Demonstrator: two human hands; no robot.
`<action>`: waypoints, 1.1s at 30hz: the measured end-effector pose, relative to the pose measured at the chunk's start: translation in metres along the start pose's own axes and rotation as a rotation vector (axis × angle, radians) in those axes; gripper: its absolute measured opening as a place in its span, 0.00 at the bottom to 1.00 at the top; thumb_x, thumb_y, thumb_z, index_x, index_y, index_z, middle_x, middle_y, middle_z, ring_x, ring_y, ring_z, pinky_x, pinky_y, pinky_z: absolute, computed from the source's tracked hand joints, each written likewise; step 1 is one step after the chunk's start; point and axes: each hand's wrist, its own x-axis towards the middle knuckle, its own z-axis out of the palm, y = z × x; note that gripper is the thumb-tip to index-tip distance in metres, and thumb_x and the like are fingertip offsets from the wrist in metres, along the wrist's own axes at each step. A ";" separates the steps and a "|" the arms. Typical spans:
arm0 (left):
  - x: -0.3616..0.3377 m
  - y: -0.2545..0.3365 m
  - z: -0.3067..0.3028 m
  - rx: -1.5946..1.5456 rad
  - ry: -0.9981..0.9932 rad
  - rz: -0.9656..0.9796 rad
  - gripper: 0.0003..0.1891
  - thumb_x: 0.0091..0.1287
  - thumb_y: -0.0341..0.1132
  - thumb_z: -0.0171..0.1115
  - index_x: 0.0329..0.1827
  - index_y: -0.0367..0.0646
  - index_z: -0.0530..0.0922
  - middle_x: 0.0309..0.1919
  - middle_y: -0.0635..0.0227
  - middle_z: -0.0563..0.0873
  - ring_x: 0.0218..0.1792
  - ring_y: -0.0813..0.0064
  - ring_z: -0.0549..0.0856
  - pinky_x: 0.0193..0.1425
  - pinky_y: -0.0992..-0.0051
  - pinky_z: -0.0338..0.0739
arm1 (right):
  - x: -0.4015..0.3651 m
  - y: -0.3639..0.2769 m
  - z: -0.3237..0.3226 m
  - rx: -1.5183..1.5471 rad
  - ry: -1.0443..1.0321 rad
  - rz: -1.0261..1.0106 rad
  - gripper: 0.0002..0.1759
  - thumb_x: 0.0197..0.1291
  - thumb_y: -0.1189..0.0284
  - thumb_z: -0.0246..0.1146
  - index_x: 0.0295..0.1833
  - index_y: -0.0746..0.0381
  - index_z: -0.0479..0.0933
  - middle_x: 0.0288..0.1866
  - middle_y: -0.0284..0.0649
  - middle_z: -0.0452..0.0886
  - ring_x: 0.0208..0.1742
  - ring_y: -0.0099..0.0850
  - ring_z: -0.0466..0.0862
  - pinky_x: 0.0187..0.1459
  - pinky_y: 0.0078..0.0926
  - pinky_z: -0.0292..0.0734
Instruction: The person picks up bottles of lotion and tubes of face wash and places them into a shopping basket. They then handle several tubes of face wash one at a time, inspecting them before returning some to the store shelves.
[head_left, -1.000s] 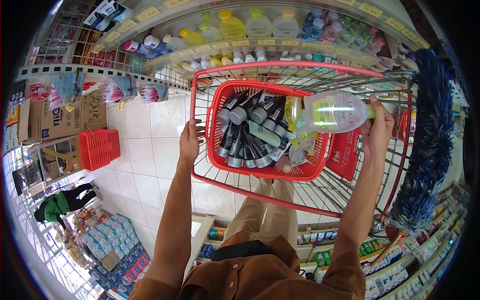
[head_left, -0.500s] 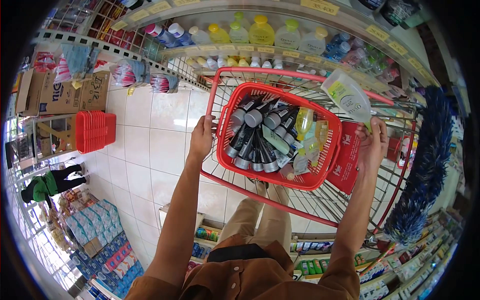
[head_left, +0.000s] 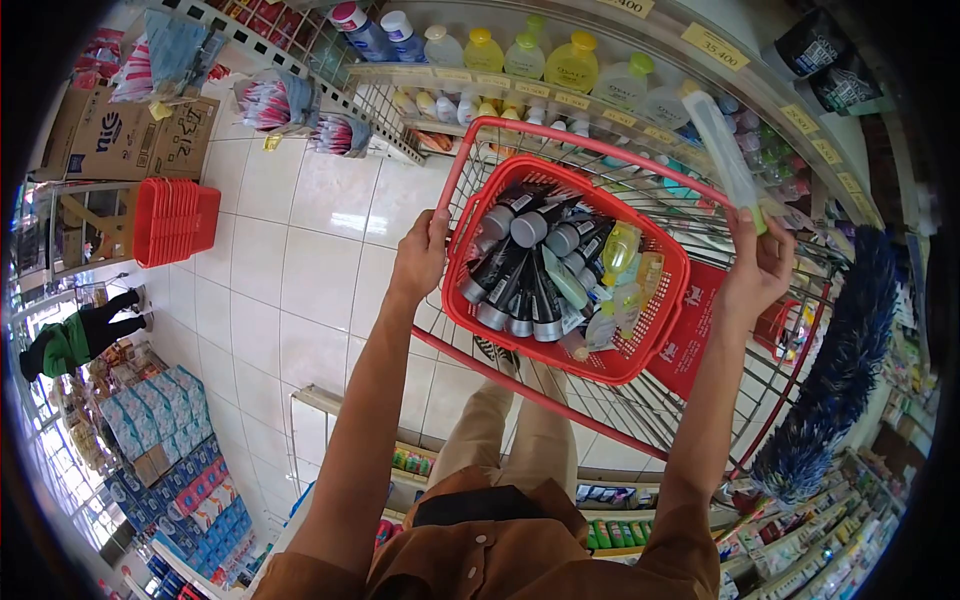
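Note:
My left hand (head_left: 422, 254) grips the left rim of a red shopping basket (head_left: 655, 325) that sits inside a red-framed wire trolley (head_left: 560, 130). The basket holds several dark tubes (head_left: 515, 265) and a few small yellow bottles (head_left: 620, 250). My right hand (head_left: 762, 265) holds a clear bottle (head_left: 724, 150) by its green cap end, tilted up toward the shelf (head_left: 600, 95) of clear and yellow bottles ahead.
A stack of red baskets (head_left: 175, 220) stands on the tiled floor at left beside cardboard boxes (head_left: 120, 135). A blue feather duster (head_left: 835, 370) leans at the trolley's right. A person in green (head_left: 65, 340) stands far left. Product shelves run below and to the right.
My right hand has lifted the clear bottle from above the basket up toward the shelf, turning it from lying sideways to nearly upright. My left hand stays on the basket rim.

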 end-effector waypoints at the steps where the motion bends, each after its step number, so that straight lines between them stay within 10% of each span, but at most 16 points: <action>1: 0.001 -0.002 0.001 -0.014 0.015 0.006 0.31 0.79 0.58 0.43 0.58 0.36 0.78 0.42 0.53 0.87 0.43 0.62 0.87 0.46 0.67 0.79 | 0.001 0.003 0.008 -0.032 0.001 -0.018 0.11 0.63 0.80 0.70 0.47 0.71 0.77 0.48 0.48 0.84 0.48 0.32 0.86 0.51 0.31 0.88; 21: -0.002 0.002 0.002 -0.045 0.029 0.006 0.29 0.79 0.56 0.45 0.58 0.34 0.77 0.37 0.43 0.86 0.44 0.43 0.86 0.52 0.58 0.77 | 0.041 0.051 0.129 -0.315 0.072 -0.268 0.19 0.54 0.69 0.78 0.43 0.69 0.80 0.33 0.41 0.84 0.39 0.29 0.85 0.37 0.32 0.84; 23: -0.001 -0.002 0.003 -0.023 0.031 0.023 0.29 0.80 0.55 0.43 0.58 0.34 0.78 0.40 0.49 0.87 0.44 0.56 0.87 0.50 0.64 0.78 | 0.050 0.058 0.133 -0.546 0.116 -0.350 0.21 0.50 0.65 0.80 0.43 0.67 0.81 0.34 0.41 0.84 0.37 0.32 0.84 0.38 0.37 0.81; 30: -0.006 0.012 -0.003 0.009 0.001 -0.033 0.29 0.81 0.53 0.43 0.58 0.33 0.78 0.41 0.50 0.88 0.45 0.61 0.87 0.54 0.67 0.78 | 0.073 0.082 0.157 -0.641 0.198 -0.377 0.25 0.48 0.54 0.79 0.43 0.62 0.84 0.39 0.38 0.85 0.45 0.39 0.79 0.64 0.47 0.59; 33: -0.005 0.006 0.001 -0.054 0.059 0.031 0.27 0.79 0.54 0.47 0.58 0.37 0.77 0.37 0.39 0.86 0.46 0.40 0.86 0.52 0.57 0.78 | 0.075 0.091 0.158 -0.640 0.190 -0.387 0.25 0.50 0.54 0.78 0.45 0.61 0.84 0.42 0.39 0.87 0.49 0.39 0.81 0.70 0.48 0.50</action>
